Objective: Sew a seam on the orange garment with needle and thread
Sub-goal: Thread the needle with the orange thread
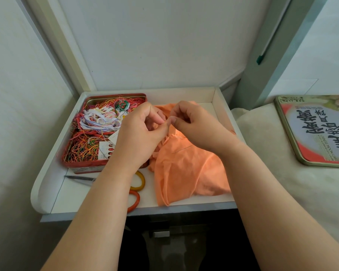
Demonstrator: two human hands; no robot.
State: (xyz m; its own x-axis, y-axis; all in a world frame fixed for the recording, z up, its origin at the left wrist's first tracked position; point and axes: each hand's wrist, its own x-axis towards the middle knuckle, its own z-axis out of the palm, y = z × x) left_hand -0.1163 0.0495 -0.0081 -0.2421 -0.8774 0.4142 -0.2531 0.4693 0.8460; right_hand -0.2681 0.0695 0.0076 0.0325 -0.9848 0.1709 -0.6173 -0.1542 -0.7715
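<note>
While fingertips meet, L hand [141, 132] & R hand [192, 126] over orange garment [186, 169].

Thread between the pinching fingertips [169, 120] too fine to see. Orange-and-yellow-handled steel scissors [138, 184] half hidden under left forearm. Printed mooncake tin lid [313, 132] cut off at right edge. Thin needle [181, 149] on orange fabric barely resolvable.
</note>
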